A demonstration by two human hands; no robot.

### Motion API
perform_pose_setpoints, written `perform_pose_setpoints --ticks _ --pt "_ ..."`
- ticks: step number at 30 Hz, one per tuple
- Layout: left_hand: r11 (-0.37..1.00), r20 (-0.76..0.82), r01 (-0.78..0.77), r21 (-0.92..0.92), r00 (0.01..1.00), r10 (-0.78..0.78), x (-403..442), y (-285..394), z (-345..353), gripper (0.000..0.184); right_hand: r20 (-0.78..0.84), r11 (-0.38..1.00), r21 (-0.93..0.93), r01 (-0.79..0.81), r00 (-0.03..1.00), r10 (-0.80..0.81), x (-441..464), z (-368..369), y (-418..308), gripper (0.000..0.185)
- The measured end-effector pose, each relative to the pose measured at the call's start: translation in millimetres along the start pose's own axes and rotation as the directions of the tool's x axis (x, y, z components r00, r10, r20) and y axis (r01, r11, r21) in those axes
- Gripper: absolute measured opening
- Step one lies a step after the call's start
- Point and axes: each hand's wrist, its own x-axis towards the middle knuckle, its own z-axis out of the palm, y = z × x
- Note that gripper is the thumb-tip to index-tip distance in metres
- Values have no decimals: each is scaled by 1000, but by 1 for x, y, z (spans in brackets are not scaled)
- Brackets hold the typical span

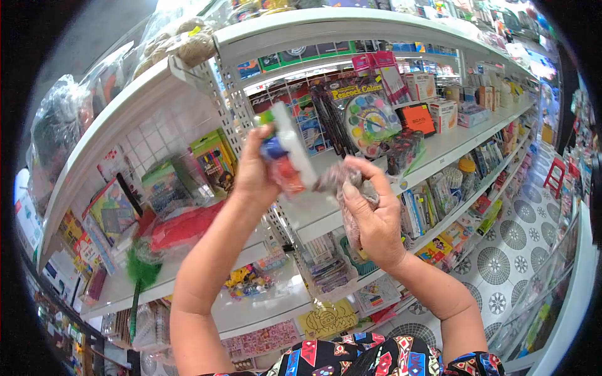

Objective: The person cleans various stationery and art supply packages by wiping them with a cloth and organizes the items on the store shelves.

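Note:
My left hand (254,172) is closed around a small pack (295,147) with a white side and green, blue and red parts. Motion blurs it, so its exact kind cannot be made out. A crumpled greyish-pink cloth (342,182) is pinched between the thumb and fingers of my right hand (379,222), close to the pack's lower end. Whether cloth and pack touch is unclear. Behind both hands, a round paint set labelled Peacock Colors (370,122) stands on the white shelf (439,156).
Small boxes (445,116) line the shelf to the right. Books (420,210) fill the level below. On the left shelf lie a red plastic-wrapped packet (188,229) and a green duster (143,269). A red stool (555,175) stands in the patterned-tile aisle.

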Motion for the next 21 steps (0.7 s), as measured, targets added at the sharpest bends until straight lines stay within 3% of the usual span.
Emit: perform_pose_setpoints --ticks 1,3,4,5,7,9,10,11,12,15,16,18,19,21 --pt "997 -24 -64 -40 998 63 -5 -13 13 33 23 918 -293 267 962 -273 6 4 -7 35" --pt "999 66 25 -30 998 -23 -14 -26 22 43 269 628 -471 620 778 -568 23 10 -1 39" --pt "988 138 66 -140 989 -47 -17 -32 26 41 403 432 -497 753 641 -654 27 15 3 41" --pt "964 200 104 -246 978 -54 -22 -37 28 40 523 321 -575 752 640 -562 27 15 3 48" --pt "956 158 157 -247 980 -121 -27 -33 30 35 592 164 -650 742 630 -503 26 15 12 47" --pt "986 63 70 -153 996 -61 -26 -25 15 32 611 202 -562 802 567 -552 21 11 22 44" --pt "952 125 66 -300 992 -29 -25 -23 8 31 649 236 -506 830 546 -530 17 9 27 42" --pt "965 -40 -56 -258 998 48 -34 -17 16 31 685 262 -459 849 526 -504 10 1 31 40" --pt "979 -46 -65 -196 997 57 -38 -11 10 32 719 282 -427 859 511 -470 2 -8 33 39" --pt "997 -118 0 -74 993 -9 -41 15 -4 25 755 398 -392 830 537 -376 -11 -25 32 36" --pt "1000 -84 28 0 996 -28 -40 27 -13 25 753 443 -395 805 560 -345 -15 -32 30 36" --pt "995 -168 15 96 986 2 -44 44 -8 29 764 510 -395 764 581 -280 -23 -45 25 37" --pt "990 -110 58 126 993 -44 -42 50 -13 29 768 540 -397 742 591 -248 -27 -51 22 37" --pt "919 -12 164 359 985 -171 -43 66 -10 27 780 571 -372 732 580 -236 -37 -60 18 40"
